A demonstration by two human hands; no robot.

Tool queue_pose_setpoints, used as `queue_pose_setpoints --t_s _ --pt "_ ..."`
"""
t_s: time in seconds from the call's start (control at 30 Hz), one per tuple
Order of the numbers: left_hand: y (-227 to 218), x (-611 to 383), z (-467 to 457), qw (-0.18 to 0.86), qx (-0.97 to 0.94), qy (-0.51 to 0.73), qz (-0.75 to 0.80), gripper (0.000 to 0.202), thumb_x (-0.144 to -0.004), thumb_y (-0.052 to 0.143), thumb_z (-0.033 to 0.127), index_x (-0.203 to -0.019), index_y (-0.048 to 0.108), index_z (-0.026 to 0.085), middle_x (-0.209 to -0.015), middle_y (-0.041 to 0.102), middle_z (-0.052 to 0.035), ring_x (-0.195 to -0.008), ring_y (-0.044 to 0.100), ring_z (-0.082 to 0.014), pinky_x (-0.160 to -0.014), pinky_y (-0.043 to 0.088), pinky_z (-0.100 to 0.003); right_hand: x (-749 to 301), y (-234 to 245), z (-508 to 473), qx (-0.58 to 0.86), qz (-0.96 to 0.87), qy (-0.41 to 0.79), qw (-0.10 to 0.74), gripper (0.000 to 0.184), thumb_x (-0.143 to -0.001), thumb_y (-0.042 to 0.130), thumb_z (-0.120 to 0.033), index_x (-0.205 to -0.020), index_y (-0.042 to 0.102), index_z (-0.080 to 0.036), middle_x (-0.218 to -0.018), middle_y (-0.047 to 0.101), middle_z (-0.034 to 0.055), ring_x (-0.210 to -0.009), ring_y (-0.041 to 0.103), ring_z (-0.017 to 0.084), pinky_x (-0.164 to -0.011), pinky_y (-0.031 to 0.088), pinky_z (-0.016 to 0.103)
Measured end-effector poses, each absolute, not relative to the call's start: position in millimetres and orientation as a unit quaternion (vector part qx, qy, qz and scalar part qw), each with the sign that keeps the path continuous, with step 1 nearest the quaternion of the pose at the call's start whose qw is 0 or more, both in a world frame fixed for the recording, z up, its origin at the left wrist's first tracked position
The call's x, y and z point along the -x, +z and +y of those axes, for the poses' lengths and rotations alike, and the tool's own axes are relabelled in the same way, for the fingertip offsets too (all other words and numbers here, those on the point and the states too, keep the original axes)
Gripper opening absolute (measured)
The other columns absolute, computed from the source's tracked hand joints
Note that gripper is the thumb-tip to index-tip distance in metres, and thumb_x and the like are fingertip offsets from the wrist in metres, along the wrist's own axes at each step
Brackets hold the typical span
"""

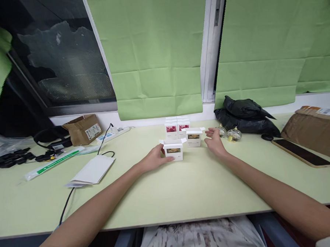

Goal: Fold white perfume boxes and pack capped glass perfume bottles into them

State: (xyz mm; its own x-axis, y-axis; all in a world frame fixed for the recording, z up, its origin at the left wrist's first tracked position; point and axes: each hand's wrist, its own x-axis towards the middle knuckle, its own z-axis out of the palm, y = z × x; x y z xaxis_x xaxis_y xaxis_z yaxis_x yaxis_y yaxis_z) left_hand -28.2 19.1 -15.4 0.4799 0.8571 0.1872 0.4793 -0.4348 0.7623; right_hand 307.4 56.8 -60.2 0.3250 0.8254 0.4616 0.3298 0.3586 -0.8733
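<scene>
Head view, dial centred on the front box, window at 12, as I see it from the room: pale table [201,188] is biggest, then green blinds [156,54] at 12. Big brown parcel [315,134] at 3, black bags [245,125] at 2, small brown carton [85,133] at 10; all likely parked out of the arms' way. Folded white card [91,171] lies at 9, phone [302,152] flat at 3. Left hand [155,158] grasps the front box [177,156] from its 9 o'clock side, thumb across the front, fingers round the side; probably a light hold to steady thin card without denting it. Right hand [216,143], at 3, has fingers loosely parted, no object visible in it; it's just beside the ornaments [234,135] at 2, contact can't be told. Second box [194,140] stands upright at 1–2. Both have flaps spread, presumably keeping the tops accessible. Pink-printed boxes [171,131] sit together at 12, seemingly grouped for tidiness. Ornaments are smallest, side by side, likely for easy reach.
</scene>
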Motion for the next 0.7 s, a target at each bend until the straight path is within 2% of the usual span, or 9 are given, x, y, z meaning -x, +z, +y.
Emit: queue_pose_setpoints --t_s 0.17,0.33,0.57,0.7 --pt "-15.8 27.1 19.3 0.330 -0.801 0.298 0.402 0.073 -0.078 0.082 0.058 -0.136 0.061 0.020 -0.130 0.070 -0.0131 -0.105 0.067 -0.0288 -0.091 0.056 -0.043 -300.2 -65.7 57.0 0.522 -0.585 0.269 0.559 0.065 -0.071 0.068 -0.026 -0.131 0.042 -0.027 -0.126 0.065 0.0104 -0.114 0.068 0.028 -0.089 0.062 0.049" --pt "-14.9 24.5 17.4 0.330 -0.800 0.298 0.402 0.072 -0.081 0.079 0.059 -0.139 0.060 0.020 -0.134 0.069 -0.0124 -0.106 0.068 -0.0279 -0.091 0.055 -0.041 -292.0 -59.3 48.1 0.500 -0.595 0.349 0.523 0.076 -0.072 0.078 -0.028 -0.137 0.041 -0.024 -0.135 0.064 0.0134 -0.121 0.067 0.028 -0.104 0.056 0.051" --pt "-15.8 26.2 22.1 0.315 -0.795 0.304 0.419 0.064 -0.084 0.077 0.057 -0.133 0.063 0.019 -0.125 0.074 -0.0105 -0.097 0.067 -0.0259 -0.088 0.054 -0.040 -289.9 -58.4 50.3 0.477 -0.584 0.371 0.542 0.070 -0.074 0.082 -0.031 -0.132 0.045 -0.022 -0.133 0.067 0.0136 -0.119 0.069 0.027 -0.107 0.055 0.052" --pt "-14.6 30.9 29.1 0.257 -0.778 0.330 0.470 0.058 -0.084 0.076 0.054 -0.129 0.062 0.020 -0.120 0.074 -0.0087 -0.099 0.067 -0.0263 -0.087 0.053 -0.039 -291.7 -62.3 55.2 0.471 -0.591 0.365 0.544 0.064 -0.077 0.079 -0.032 -0.131 0.046 -0.023 -0.131 0.068 0.0125 -0.114 0.071 0.026 -0.102 0.058 0.049"
